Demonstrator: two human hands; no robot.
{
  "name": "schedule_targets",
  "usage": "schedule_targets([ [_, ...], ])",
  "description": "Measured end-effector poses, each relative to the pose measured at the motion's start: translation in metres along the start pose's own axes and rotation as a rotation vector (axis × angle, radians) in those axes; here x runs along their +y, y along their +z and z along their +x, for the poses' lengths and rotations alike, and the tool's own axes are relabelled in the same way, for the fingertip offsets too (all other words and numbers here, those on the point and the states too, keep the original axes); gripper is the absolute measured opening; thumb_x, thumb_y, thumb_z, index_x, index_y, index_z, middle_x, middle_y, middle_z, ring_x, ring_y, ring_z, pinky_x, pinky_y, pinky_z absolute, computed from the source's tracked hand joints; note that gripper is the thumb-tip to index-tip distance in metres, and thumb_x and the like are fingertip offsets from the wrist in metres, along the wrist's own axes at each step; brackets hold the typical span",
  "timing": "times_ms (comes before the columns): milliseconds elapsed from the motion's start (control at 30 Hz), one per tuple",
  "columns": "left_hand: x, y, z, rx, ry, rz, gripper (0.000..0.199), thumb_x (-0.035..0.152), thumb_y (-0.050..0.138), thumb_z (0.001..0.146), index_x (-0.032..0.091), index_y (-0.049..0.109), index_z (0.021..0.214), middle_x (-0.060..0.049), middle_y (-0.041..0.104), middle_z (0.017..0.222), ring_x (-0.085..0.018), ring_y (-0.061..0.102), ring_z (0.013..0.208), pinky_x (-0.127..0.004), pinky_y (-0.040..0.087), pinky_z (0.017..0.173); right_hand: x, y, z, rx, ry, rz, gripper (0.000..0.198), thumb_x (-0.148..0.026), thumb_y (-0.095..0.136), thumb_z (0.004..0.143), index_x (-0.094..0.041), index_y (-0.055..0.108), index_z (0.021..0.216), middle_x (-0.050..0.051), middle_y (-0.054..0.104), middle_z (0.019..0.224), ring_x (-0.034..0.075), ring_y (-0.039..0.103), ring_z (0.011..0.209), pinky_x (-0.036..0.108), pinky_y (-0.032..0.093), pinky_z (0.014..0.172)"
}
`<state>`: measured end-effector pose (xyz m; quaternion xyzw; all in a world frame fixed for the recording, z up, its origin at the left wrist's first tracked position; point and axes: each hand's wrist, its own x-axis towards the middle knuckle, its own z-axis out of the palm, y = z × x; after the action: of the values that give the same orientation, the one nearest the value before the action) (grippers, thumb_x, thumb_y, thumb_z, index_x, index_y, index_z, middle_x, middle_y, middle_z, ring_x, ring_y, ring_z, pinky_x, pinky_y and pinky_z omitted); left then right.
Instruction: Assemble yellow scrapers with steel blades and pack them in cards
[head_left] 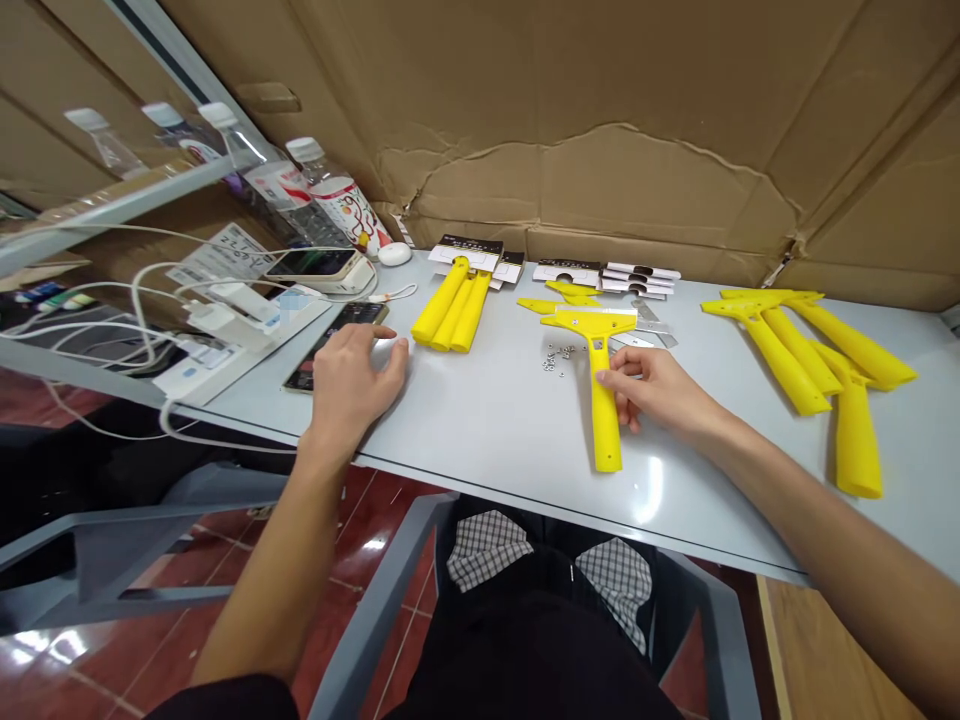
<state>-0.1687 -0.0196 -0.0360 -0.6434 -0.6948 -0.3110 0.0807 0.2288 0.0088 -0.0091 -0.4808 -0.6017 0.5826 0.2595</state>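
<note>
My right hand [660,388] grips a yellow scraper [606,425] by its handle, thumb on top and fingers at the side. A thin pale strip runs along the top of the scraper's head. My left hand [354,378] rests at the table's left, beside a dark phone [300,372], its thumb and index finger apart with nothing between them. Left of the held scraper lie several small metal nuts or screws [556,360]. Flat metal blades [655,322] are behind it, along with small yellow plastic pieces [570,292].
Yellow scrapers with header cards [451,308] lie at the back, near stacked cards [637,280]. More yellow scrapers [856,430] are on the right. A power strip [240,345] with white cables, another phone [315,264] and plastic bottles [345,205] crowd the left. Cardboard [600,120] lines the back.
</note>
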Motion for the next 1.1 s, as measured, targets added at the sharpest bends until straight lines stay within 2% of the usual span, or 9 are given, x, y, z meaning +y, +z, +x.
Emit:
schedule_targets([
  [133,0.018,-0.003,-0.007,0.062,0.07,0.031,0.014,0.032,0.059,0.097,0.022,0.069,0.098,-0.014,0.077,0.108,-0.035,0.07,0.109,-0.05,0.049,0.1,0.001,0.002,0.001,0.006,0.003,0.01,0.028,-0.038,0.076,0.09,-0.023,0.053,0.086,-0.001,0.064,0.06,0.014,0.061,0.044,0.026,0.047,0.04],
  [267,0.054,-0.005,-0.013,0.049,0.183,-0.021,0.015,0.031,0.061,0.095,0.022,0.068,0.085,-0.005,0.078,0.084,-0.022,0.07,0.07,-0.038,0.055,0.075,0.004,0.002,0.002,0.014,-0.002,0.008,0.025,-0.037,0.072,0.094,-0.023,0.053,0.087,0.0,0.064,0.06,0.014,0.061,0.044,0.026,0.047,0.039],
  [433,0.106,0.008,-0.006,-0.203,0.34,-0.164,0.016,0.03,0.061,0.096,0.019,0.071,0.095,-0.003,0.077,0.08,-0.017,0.066,0.061,-0.033,0.054,0.067,0.001,0.0,0.003,0.023,-0.005,0.033,0.024,-0.036,0.073,0.094,-0.022,0.054,0.088,0.0,0.066,0.063,0.015,0.063,0.045,0.026,0.049,0.039],
  [500,0.12,0.02,0.004,-0.316,0.401,-0.189,0.019,0.03,0.059,0.096,0.017,0.072,0.103,-0.006,0.078,0.087,-0.017,0.066,0.061,-0.034,0.054,0.068,-0.002,-0.001,0.002,0.033,-0.008,0.045,0.025,-0.035,0.074,0.093,-0.022,0.054,0.087,0.0,0.065,0.063,0.014,0.062,0.044,0.026,0.049,0.039],
  [567,0.13,0.034,0.018,-0.409,0.469,-0.179,0.026,0.027,0.055,0.097,0.014,0.072,0.114,-0.011,0.079,0.103,-0.018,0.069,0.069,-0.037,0.056,0.076,-0.003,-0.001,0.002,0.038,-0.011,0.06,0.024,-0.033,0.073,0.094,-0.022,0.053,0.086,0.0,0.064,0.062,0.014,0.062,0.044,0.026,0.049,0.039],
  [633,0.135,0.048,0.034,-0.439,0.556,-0.144,0.033,0.02,0.051,0.095,0.011,0.072,0.12,-0.016,0.077,0.113,-0.025,0.073,0.092,-0.041,0.056,0.088,-0.003,-0.002,0.002,0.038,-0.009,0.069,0.022,-0.032,0.071,0.094,-0.023,0.053,0.086,-0.001,0.063,0.06,0.014,0.062,0.044,0.026,0.048,0.038],
  [700,0.138,0.057,0.048,-0.497,0.623,-0.102,0.036,0.015,0.049,0.093,0.011,0.074,0.117,-0.017,0.075,0.114,-0.029,0.072,0.102,-0.043,0.055,0.091,-0.003,-0.002,0.003,0.037,0.007,0.069,0.023,-0.032,0.072,0.093,-0.023,0.052,0.085,-0.001,0.063,0.059,0.014,0.061,0.044,0.027,0.048,0.038],
  [867,0.136,0.06,0.068,-0.649,0.753,-0.133,0.031,0.021,0.053,0.094,0.017,0.079,0.111,-0.011,0.074,0.1,-0.027,0.07,0.095,-0.041,0.053,0.09,-0.001,-0.002,0.005,0.03,0.018,0.071,0.024,-0.032,0.073,0.093,-0.024,0.053,0.084,0.0,0.064,0.058,0.015,0.061,0.043,0.027,0.049,0.037],
  [1100,0.129,0.061,0.07,-0.649,0.734,-0.233,0.021,0.023,0.058,0.095,0.02,0.079,0.095,-0.007,0.078,0.092,-0.023,0.071,0.087,-0.039,0.052,0.084,0.003,-0.004,0.007,0.003,0.016,0.071,0.024,-0.034,0.073,0.093,-0.023,0.054,0.084,0.001,0.066,0.059,0.016,0.063,0.045,0.027,0.051,0.038],
])
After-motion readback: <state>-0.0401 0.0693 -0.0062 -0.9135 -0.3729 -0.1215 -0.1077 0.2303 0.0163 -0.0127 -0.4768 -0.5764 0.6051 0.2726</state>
